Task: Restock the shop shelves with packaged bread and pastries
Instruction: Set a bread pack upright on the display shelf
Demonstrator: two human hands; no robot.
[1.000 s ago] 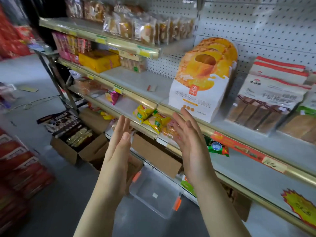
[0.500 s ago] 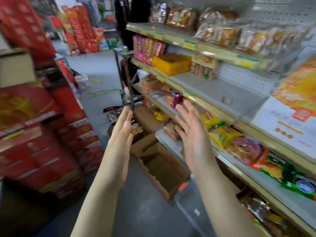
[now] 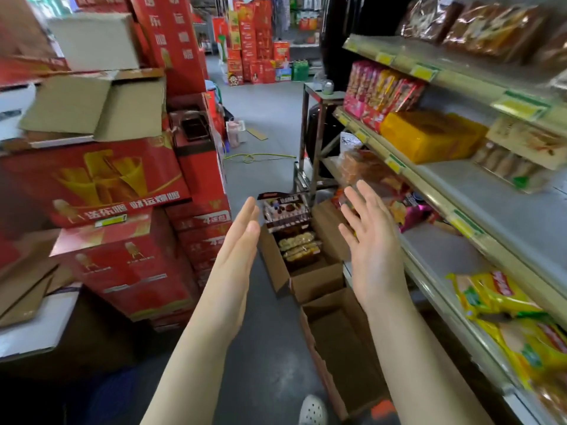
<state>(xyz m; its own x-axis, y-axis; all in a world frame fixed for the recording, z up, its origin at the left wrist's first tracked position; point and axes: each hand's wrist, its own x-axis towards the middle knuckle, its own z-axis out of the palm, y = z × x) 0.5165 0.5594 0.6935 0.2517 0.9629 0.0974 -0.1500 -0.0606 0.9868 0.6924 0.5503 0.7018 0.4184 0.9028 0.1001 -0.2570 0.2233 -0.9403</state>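
My left hand [image 3: 239, 250] and my right hand [image 3: 369, 240] are both raised in front of me, fingers straight, palms facing each other, holding nothing. Between and beyond them on the floor stands an open cardboard box [image 3: 310, 283] with several packaged pastries [image 3: 297, 243] inside and a dark pastry pack [image 3: 283, 207] at its far end. The shop shelves [image 3: 478, 237] run along the right, carrying yellow packs [image 3: 429, 136], red packs [image 3: 380, 90], bagged bread [image 3: 491, 29] on top and yellow bags [image 3: 515, 320] low down.
A nearer cardboard box [image 3: 343, 348] stands open on the floor by my white shoe [image 3: 311, 409]. Stacks of red cartons [image 3: 122, 216] and brown cartons [image 3: 92, 102] wall off the left. A metal stand [image 3: 319, 133] sits at the shelf's far end. The grey floor aisle [image 3: 264, 124] runs ahead.
My view has swung left from the shelf with the large pastry box toward the aisle and floor boxes. Both hands stayed raised, straight-fingered and holding nothing.
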